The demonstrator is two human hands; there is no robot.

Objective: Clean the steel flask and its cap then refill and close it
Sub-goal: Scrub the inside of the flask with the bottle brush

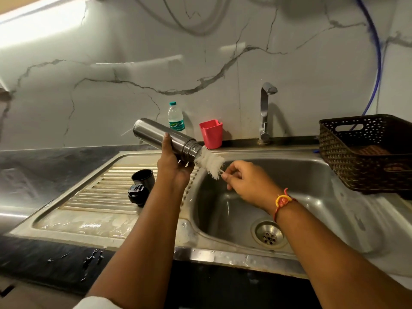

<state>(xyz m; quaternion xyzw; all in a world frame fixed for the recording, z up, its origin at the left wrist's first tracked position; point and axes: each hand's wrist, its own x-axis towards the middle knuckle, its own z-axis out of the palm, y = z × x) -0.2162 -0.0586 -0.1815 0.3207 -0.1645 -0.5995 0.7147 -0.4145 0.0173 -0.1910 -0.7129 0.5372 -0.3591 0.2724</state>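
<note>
1. fingers (230, 172) of my right hand (247, 184) pinch the white brush (209, 161) by its stem, bristles at the mouth of the steel flask (160, 134).
2. my left hand (172, 168) curls round the steel flask, tilted mouth-down over the sink (312, 170) edge.
3. black cap (137, 194) and cup (143, 178) rest on the drainboard (100, 188).

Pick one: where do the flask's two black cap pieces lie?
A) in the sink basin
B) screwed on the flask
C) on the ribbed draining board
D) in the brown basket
C: both black cap pieces stand on the ribbed draining board, beside the left hand gripping the open flask.
</note>
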